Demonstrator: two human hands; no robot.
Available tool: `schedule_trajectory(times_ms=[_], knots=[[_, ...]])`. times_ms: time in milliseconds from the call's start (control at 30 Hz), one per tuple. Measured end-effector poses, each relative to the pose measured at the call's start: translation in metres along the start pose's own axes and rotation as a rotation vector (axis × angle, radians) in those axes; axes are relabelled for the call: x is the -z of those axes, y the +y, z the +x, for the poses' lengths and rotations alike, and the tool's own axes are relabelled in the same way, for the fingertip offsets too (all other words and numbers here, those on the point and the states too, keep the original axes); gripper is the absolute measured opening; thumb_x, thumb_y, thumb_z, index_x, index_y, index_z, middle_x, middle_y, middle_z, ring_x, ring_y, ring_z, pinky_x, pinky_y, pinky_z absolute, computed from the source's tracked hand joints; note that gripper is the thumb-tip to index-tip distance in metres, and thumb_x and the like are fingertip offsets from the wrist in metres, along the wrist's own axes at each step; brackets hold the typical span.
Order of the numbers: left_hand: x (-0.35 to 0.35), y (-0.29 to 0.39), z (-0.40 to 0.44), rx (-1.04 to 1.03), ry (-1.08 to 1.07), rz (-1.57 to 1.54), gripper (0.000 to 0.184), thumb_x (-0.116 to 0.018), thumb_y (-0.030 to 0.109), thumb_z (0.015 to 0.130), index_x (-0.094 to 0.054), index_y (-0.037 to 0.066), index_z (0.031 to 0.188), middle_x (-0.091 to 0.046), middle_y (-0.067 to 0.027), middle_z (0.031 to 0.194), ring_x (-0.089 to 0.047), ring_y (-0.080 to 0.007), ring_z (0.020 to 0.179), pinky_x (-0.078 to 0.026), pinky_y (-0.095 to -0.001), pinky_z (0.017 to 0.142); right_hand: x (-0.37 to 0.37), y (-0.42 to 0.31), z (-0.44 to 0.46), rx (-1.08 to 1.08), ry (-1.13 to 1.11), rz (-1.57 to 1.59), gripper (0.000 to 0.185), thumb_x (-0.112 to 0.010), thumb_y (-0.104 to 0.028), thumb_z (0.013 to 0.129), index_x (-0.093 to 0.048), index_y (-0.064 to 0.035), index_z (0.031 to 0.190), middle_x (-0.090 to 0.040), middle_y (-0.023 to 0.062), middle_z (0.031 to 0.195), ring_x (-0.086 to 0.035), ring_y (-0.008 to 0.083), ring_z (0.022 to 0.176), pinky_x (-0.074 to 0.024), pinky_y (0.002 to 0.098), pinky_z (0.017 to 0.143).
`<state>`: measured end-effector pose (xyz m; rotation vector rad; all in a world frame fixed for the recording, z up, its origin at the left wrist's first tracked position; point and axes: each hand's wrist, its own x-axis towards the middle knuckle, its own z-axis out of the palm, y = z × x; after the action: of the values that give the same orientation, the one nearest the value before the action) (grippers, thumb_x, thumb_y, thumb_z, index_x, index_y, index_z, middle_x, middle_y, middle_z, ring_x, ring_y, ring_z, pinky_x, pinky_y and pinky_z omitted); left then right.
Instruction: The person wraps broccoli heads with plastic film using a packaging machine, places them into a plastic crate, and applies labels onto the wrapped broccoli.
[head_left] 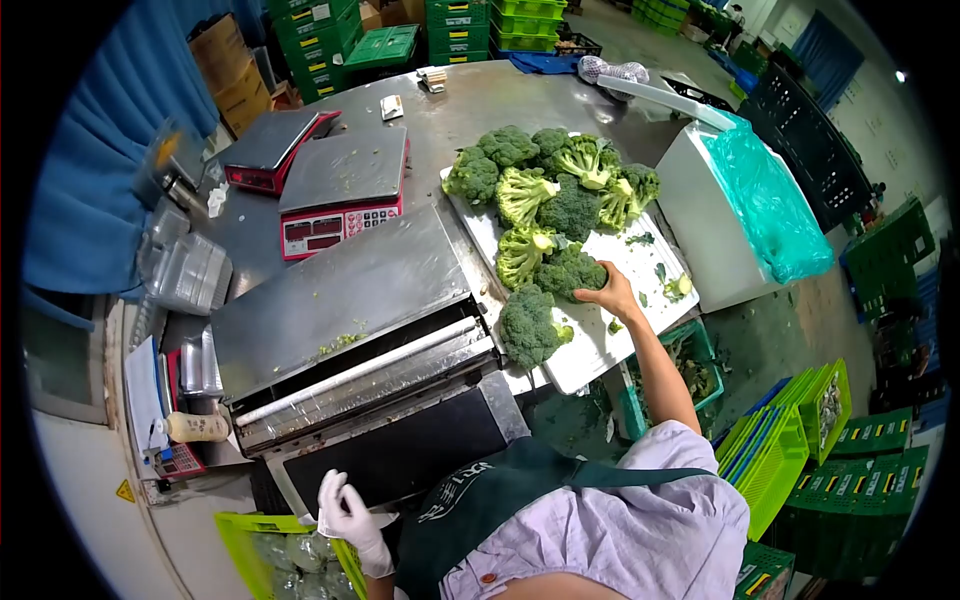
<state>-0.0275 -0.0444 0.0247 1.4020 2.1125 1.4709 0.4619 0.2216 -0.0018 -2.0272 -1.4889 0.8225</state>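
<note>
My right hand (612,294), bare, reaches onto a white cutting board (592,352) with its thumb and fingers curved round the right side of a broccoli head (570,270). Several more green heads lie beside and behind it, some crown up and others with pale stalks showing. The nearest is another broccoli (530,325) at the board's left edge. Down by the apron, my left hand (350,522) wears a white glove. Its fingers are loosely bent and apart, with nothing visible in them, above a lime crate (350,565) of wrapped packs.
Left of the board stands a film-wrapping machine (350,300) with a roll along its front. Two red scales (345,175) sit behind it. A white bin (690,225) with a green bag (770,210) flanks the right side. Below is a green crate of trimmings (712,390).
</note>
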Motion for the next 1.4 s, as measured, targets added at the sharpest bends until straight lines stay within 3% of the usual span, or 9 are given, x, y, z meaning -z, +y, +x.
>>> schedule_trajectory(times_ms=[300,567,700,900,1033,1167,1233,1300,1400], knots=[[-0.043,0.014,0.009,-0.329,-0.263,0.101,0.02,-0.058,-0.006,0.078,-0.061,0.002,0.096,-0.062,-0.014,0.1,-0.062,-0.0301,0.091,-0.051,-0.0352,0.079,0.035,-0.009,-0.044,0.524,0.475,-0.222,0.053,-0.079,-0.006,0.058,-0.057,-0.0041,0.106,-0.061,0.0148,0.101,-0.058,0.0282,0.086,-0.0505,0.0354,0.073],[-0.057,-0.004,0.013,-0.305,-0.222,0.167,0.022,-0.065,0.001,0.071,-0.065,0.008,0.092,-0.063,-0.0086,0.098,-0.06,-0.0271,0.078,-0.049,-0.0365,0.067,0.044,-0.129,-0.005,0.997,0.492,-0.231,0.058,-0.082,-0.004,0.055,-0.057,-0.0064,0.108,-0.059,0.0149,0.111,-0.059,0.0297,0.091,-0.0506,0.0356,0.075],[-0.054,0.0,0.016,-0.321,-0.207,0.201,0.024,-0.066,0.002,0.069,-0.064,0.009,0.093,-0.063,-0.0075,0.099,-0.06,-0.0265,0.078,-0.049,-0.0351,0.068,-0.004,-0.228,0.048,0.737,0.194,0.066,0.064,-0.084,-0.022,0.06,-0.056,-0.0026,0.114,-0.064,0.0085,0.093,-0.061,0.0147,0.088,-0.0522,0.0302,0.071],[-0.055,-0.01,0.015,-0.305,-0.219,0.186,0.024,-0.068,0.005,0.069,-0.065,0.011,0.092,-0.064,-0.0041,0.098,-0.06,-0.0255,0.075,-0.049,-0.0343,0.066,-0.137,-0.344,0.151,0.378,-0.184,0.33,0.074,-0.083,-0.034,0.056,-0.056,0.0064,0.112,-0.066,0.0158,0.088,-0.064,0.0217,0.077,-0.0509,0.0326,0.075],[-0.052,-0.008,0.018,-0.299,-0.242,0.225,0.022,-0.068,0.009,0.071,-0.065,0.013,0.091,-0.063,-0.0001,0.099,-0.058,-0.0201,0.069,-0.049,-0.0318,0.061,-0.226,-0.328,0.231,0.444,-0.017,0.012,0.082,-0.083,-0.042,0.054,-0.054,0.0038,0.116,-0.065,0.0163,0.095,-0.065,0.0235,0.08,-0.0544,0.034,0.056],[-0.052,-0.011,0.017,-0.278,-0.233,0.201,0.02,-0.068,0.009,0.071,-0.066,0.012,0.09,-0.063,0.0,0.099,-0.059,-0.0197,0.067,-0.049,-0.0311,0.059,-0.182,-0.356,0.186,0.278,-0.217,0.018,0.109,-0.08,-0.061,0.051,-0.041,0.0024,0.131,-0.056,0.0231,0.115,-0.062,0.0328,0.094,-0.0516,0.0398,0.079],[-0.053,-0.01,0.019,-0.306,-0.199,0.202,0.019,-0.068,0.009,0.071,-0.065,0.011,0.089,-0.063,-0.0009,0.098,-0.058,-0.0197,0.065,-0.049,-0.0306,0.058,-0.18,-0.343,0.211,0.369,-0.122,-0.107,0.106,-0.081,-0.059,0.054,-0.04,-0.0054,0.135,-0.055,0.022,0.115,-0.063,0.0228,0.085,-0.0539,0.0317,0.06],[-0.052,-0.008,0.021,-0.349,-0.18,0.223,0.018,-0.068,0.009,0.07,-0.065,0.01,0.088,-0.064,-0.0018,0.097,-0.058,-0.0194,0.065,-0.049,-0.0302,0.057,-0.17,-0.336,0.22,0.451,-0.143,-0.072,0.107,-0.081,-0.06,0.053,-0.04,-0.0055,0.135,-0.048,0.0268,0.127,-0.062,0.027,0.091,-0.052,0.0357,0.076],[-0.051,-0.007,0.021,-0.342,-0.187,0.217,0.018,-0.067,0.008,0.07,-0.065,0.01,0.087,-0.064,-0.0021,0.096,-0.059,-0.0192,0.066,-0.049,-0.0302,0.058,-0.159,-0.348,0.199,0.53,-0.128,-0.077,0.107,-0.08,-0.062,0.051,-0.044,-0.0006,0.131,-0.056,0.0264,0.115,-0.056,0.0342,0.107,-0.0463,0.0398,0.088]])
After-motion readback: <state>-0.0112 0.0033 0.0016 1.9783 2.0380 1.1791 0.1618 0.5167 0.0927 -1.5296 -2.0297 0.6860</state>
